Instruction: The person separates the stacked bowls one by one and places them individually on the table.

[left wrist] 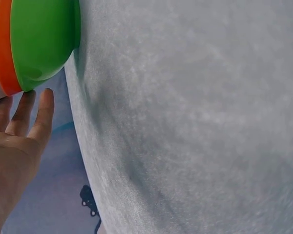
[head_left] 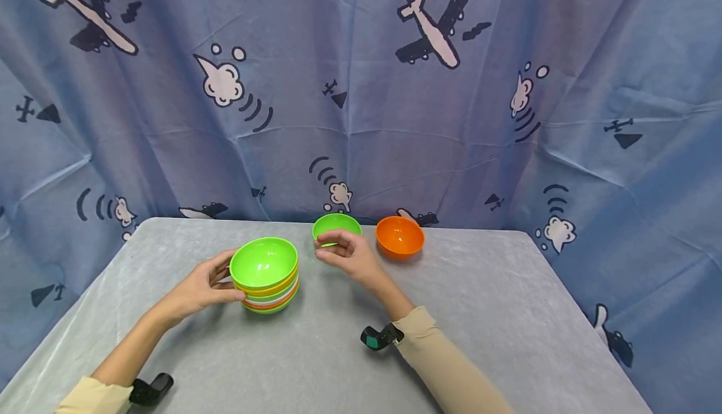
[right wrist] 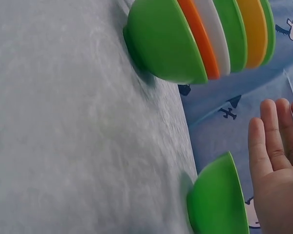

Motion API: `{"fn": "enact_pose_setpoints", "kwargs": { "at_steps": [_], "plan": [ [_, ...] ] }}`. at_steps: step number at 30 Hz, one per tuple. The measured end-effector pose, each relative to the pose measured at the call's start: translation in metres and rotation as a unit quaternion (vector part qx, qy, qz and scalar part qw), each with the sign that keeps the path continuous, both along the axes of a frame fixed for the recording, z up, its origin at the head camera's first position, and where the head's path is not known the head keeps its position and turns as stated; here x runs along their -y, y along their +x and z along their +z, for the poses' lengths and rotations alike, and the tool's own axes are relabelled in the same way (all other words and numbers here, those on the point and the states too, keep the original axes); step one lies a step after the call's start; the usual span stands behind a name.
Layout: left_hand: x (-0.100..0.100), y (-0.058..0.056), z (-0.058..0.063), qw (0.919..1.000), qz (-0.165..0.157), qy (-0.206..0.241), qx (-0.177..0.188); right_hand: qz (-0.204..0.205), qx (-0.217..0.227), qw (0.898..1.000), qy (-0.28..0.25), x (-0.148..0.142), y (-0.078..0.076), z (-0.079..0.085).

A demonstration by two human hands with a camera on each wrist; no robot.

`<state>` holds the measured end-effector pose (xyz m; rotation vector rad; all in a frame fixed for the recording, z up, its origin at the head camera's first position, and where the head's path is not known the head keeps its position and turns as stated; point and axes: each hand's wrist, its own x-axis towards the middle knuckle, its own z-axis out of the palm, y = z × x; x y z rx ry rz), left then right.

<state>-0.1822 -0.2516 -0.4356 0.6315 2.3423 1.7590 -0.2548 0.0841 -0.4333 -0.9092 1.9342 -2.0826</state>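
A stack of nested bowls (head_left: 265, 267) stands on the table, a green one on top and yellow, green, white, orange and green ones below. My left hand (head_left: 205, 285) holds the stack's left side, thumb in front, fingers round the far side. In the left wrist view, fingertips (left wrist: 46, 97) reach the lower bowls (left wrist: 44, 44). My right hand (head_left: 350, 257) is raised right of the stack, fingers loosely bent and holding nothing. It partly covers a single green bowl (head_left: 336, 221) behind it; the right wrist view shows a gap between hand (right wrist: 278, 161) and green bowl (right wrist: 217, 200).
An orange bowl (head_left: 400, 237) sits upright at the table's back, right of the single green bowl. The grey-covered table (head_left: 507, 326) ends at a blue curtain (head_left: 361, 88) printed with airplanes. Each wrist wears a black band, such as the right wristband (head_left: 382, 337).
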Motion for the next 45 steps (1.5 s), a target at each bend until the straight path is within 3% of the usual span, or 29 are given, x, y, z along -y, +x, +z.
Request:
{"fn": "enact_pose_setpoints", "kwargs": {
  "at_steps": [7, 18, 27, 35, 45],
  "plan": [
    [-0.001, 0.001, 0.001, 1.0, 0.004, -0.002, 0.0, 0.034, 0.02, 0.999, 0.005, 0.01, 0.004, -0.001],
    [-0.001, 0.0, 0.0, 1.0, 0.003, -0.002, -0.003, 0.089, 0.006, 0.995, 0.043, 0.026, 0.007, 0.003],
    [0.0, 0.001, -0.001, 1.0, 0.003, 0.001, -0.004, 0.093, 0.003, 0.993, 0.066, 0.043, 0.012, 0.007],
    [-0.002, 0.001, 0.001, 0.9999, 0.006, -0.009, -0.003, 0.061, -0.023, 0.991, 0.116, 0.057, 0.015, 0.009],
    [-0.001, 0.0, 0.002, 0.9999, 0.005, -0.009, -0.005, 0.056, -0.018, 0.993, 0.102, 0.06, 0.015, 0.007]
  ]
}}
